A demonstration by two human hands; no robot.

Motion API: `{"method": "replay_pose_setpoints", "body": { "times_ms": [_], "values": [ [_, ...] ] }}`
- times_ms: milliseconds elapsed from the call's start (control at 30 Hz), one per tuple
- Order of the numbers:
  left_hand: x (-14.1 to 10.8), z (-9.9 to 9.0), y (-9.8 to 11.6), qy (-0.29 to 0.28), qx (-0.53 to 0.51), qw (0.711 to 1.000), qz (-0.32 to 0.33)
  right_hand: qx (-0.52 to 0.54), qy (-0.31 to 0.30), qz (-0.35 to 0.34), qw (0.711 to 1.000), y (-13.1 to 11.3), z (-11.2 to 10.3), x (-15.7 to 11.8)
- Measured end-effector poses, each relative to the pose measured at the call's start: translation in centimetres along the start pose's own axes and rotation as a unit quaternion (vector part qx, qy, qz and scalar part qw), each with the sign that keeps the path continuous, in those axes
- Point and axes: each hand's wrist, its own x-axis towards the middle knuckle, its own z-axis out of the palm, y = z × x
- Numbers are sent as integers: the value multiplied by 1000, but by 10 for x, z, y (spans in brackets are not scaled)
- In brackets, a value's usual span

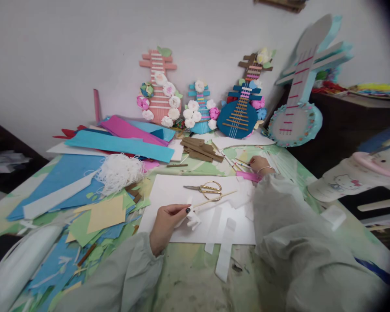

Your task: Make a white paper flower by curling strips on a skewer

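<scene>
My left hand pinches a small white paper piece above the white board. A thin wooden stick runs from the fingertips toward the right. Beyond it lie gold-handled scissors, closed on the board. White paper strips rest across the board's front edge. At the back right, my right hand is bent down at several thin sticks, beside a pink paper piece. Its fingers are curled, and whether they grip a stick cannot be made out.
Decorated paper instruments lean on the wall. Coloured paper sheets, a white string pile and green and yellow scraps lie left. Brown strips lie behind the board. A white cup stands right.
</scene>
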Motion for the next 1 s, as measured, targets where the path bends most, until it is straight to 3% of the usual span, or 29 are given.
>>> {"method": "replay_pose_setpoints", "body": {
  "times_ms": [200,300,400,433,500,533,567,633,733,1000],
  "values": [
    [2,-1,-1,-5,12,1000,12,100,48,-48,993,-8,-4,3],
    [1,0,0,-2,16,1000,12,191,121,-94,970,-31,-18,-6],
    [0,0,2,-6,25,1000,8,288,160,-139,934,-62,-31,-38],
    [0,0,2,-8,27,1000,9,336,159,-168,913,-72,-34,-53],
    [-1,1,3,-13,26,1000,11,581,81,-252,770,-89,-35,-89],
    [-1,1,3,-16,25,1000,11,654,30,-260,710,-95,-35,-107],
    [-1,0,2,-20,24,999,11,701,-15,-252,667,-99,-33,-124],
    [-1,0,1,-30,25,999,12,757,-56,-219,613,-103,-29,-152],
    [0,-1,-1,-37,33,999,21,784,-73,-182,589,-103,-24,-176],
    [-4,0,-1,-35,39,998,36,787,-55,-180,588,-99,-25,-199]
  ]
}}
